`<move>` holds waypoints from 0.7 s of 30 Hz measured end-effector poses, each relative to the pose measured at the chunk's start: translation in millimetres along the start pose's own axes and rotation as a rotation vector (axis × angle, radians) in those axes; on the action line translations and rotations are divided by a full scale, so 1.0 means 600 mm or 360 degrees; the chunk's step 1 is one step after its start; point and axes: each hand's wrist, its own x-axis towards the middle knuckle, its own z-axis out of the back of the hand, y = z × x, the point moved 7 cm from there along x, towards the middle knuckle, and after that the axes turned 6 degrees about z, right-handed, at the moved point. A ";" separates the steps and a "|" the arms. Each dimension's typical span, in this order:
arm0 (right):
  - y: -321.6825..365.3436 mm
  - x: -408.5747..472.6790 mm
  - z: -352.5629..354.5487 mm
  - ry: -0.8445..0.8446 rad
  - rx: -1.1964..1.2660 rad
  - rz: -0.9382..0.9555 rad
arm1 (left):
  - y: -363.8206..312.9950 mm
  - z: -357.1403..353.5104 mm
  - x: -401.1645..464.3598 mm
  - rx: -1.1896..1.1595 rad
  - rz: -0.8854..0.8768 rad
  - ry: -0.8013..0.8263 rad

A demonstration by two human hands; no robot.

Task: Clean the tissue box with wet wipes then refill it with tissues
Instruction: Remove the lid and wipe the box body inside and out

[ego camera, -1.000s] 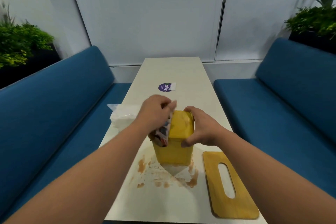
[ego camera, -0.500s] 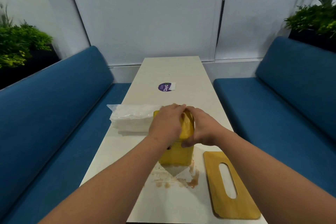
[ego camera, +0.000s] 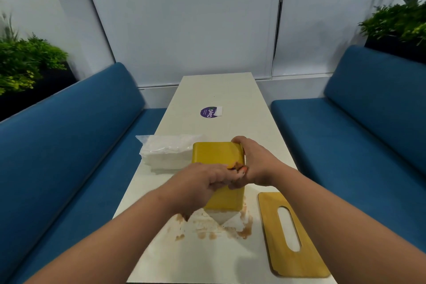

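Tissue box (ego camera: pixel 219 157), yellow, stood on end at the frame's centre on the stained table (ego camera: pixel 221 90). Right hand (ego camera: pixel 254 163) gripped its right edge; left hand (ego camera: pixel 202 183) pinched a soiled wipe (ego camera: pixel 237 166) against its near face. Tissues (ego camera: pixel 166 152) lay just left; slotted lid (ego camera: pixel 290 235) lower right.

Left hand (ego camera: pixel 202 185) drawn back from the top of the upright yellow wooden tissue box (ego camera: pixel 219 168) down to its near face, stained wipe (ego camera: pixel 237 167) barely peeking out; top face now uncovered.
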 end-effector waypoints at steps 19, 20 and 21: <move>0.001 -0.003 0.001 0.0093 -0.0107 -0.0049 | 0.108 -0.006 -0.052 0.0132 0.0438 -0.0978; 0.000 -0.004 0.001 0.0104 -0.0111 -0.0056 | 0.114 0.000 -0.050 0.0028 0.0545 -0.0994; -0.002 -0.003 0.002 0.0107 -0.0118 -0.0067 | 0.106 0.008 -0.041 -0.0033 0.0554 -0.1008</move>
